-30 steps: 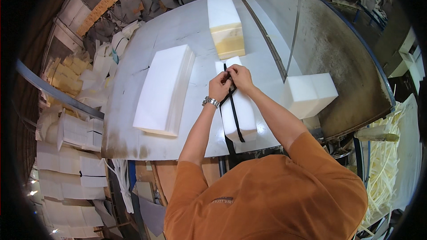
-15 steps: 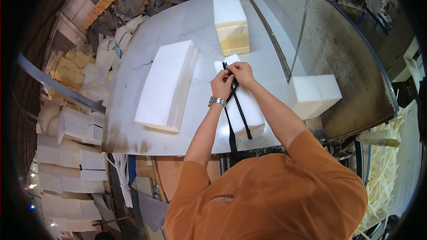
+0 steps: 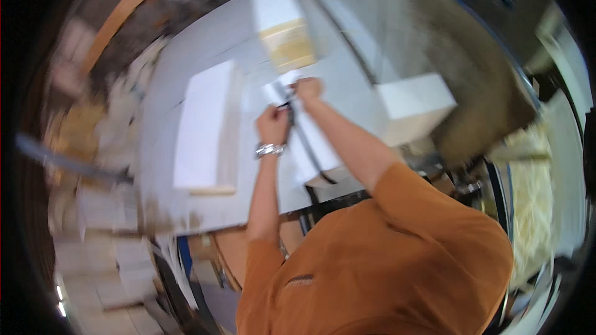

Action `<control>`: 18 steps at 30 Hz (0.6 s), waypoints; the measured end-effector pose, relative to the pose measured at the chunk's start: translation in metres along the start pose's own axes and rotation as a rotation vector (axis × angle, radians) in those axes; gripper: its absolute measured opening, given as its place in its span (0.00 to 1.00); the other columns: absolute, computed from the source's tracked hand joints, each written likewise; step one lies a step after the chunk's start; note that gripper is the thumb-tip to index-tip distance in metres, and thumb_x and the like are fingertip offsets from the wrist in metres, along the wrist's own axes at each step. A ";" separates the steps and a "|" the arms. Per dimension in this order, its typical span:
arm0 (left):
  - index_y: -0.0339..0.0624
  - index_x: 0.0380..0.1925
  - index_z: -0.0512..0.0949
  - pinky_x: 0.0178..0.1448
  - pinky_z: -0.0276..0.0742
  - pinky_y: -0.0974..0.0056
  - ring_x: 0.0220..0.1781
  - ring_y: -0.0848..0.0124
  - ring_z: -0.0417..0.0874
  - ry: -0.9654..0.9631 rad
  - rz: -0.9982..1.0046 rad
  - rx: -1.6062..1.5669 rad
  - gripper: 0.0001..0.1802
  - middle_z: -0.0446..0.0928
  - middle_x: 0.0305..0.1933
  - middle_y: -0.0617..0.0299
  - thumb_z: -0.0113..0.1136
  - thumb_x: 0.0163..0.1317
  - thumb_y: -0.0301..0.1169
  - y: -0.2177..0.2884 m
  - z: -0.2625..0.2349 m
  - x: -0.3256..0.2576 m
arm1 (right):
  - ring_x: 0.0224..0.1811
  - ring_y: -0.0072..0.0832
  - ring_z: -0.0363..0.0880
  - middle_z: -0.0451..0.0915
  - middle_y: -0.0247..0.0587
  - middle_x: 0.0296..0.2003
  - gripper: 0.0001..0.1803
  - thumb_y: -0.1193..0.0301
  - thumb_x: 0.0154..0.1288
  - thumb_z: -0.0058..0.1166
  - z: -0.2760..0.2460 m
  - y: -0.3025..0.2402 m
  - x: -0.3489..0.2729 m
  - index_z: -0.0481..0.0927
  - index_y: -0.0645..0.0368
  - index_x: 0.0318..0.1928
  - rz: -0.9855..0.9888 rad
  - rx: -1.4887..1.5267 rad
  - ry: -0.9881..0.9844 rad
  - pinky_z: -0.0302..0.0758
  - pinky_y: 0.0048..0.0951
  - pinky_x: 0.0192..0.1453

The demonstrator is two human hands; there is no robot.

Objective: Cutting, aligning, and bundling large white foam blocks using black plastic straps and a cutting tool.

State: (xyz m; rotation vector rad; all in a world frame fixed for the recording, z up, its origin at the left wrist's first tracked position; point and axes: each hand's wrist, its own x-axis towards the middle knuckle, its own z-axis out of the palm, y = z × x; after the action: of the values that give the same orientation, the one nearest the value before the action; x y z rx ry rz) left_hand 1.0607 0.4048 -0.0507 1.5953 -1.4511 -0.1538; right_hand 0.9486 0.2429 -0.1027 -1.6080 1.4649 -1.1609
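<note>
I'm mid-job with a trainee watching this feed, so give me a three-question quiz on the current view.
1. True or false: both hands, the left hand and the right hand, are at the black strap on the narrow white block.
2. Which wrist carries the wristwatch?
3. The big white slab lies: A) left of the hands, B) right of them, C) under them.

Key: 1 true; 2 the left; 3 A.

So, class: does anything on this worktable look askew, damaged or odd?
Little stands out. The white block under both hands juts over the table edge, a dark strap along it. The far block has a yellowish end. Blur hides finer detail.
</note>
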 end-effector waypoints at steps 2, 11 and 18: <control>0.35 0.31 0.84 0.36 0.79 0.56 0.28 0.63 0.85 -0.108 -0.037 -0.007 0.15 0.84 0.25 0.49 0.66 0.65 0.38 0.021 0.018 0.007 | 0.37 0.35 0.89 0.91 0.43 0.37 0.14 0.70 0.72 0.51 -0.013 0.013 0.013 0.89 0.58 0.34 0.118 0.204 0.150 0.83 0.40 0.40; 0.35 0.71 0.68 0.71 0.77 0.53 0.66 0.54 0.82 -0.042 -0.004 -0.241 0.25 0.81 0.64 0.41 0.55 0.77 0.27 -0.017 -0.040 -0.067 | 0.44 0.27 0.85 0.89 0.39 0.42 0.20 0.56 0.77 0.60 -0.252 -0.012 -0.181 0.87 0.60 0.53 -0.125 0.181 -0.751 0.80 0.32 0.53; 0.32 0.65 0.72 0.72 0.76 0.56 0.68 0.60 0.81 -0.080 -0.472 -0.544 0.20 0.78 0.68 0.44 0.54 0.77 0.26 -0.142 -0.046 -0.168 | 0.46 0.27 0.89 0.90 0.46 0.46 0.20 0.69 0.70 0.65 -0.578 -0.089 -0.311 0.83 0.69 0.58 0.157 0.369 -0.110 0.83 0.24 0.52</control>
State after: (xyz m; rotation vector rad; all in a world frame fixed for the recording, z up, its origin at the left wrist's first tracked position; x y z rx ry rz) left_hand 1.1419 0.5486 -0.2030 1.4475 -0.9487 -0.8207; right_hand 0.4604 0.6141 0.1467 -1.2608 1.2011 -1.1547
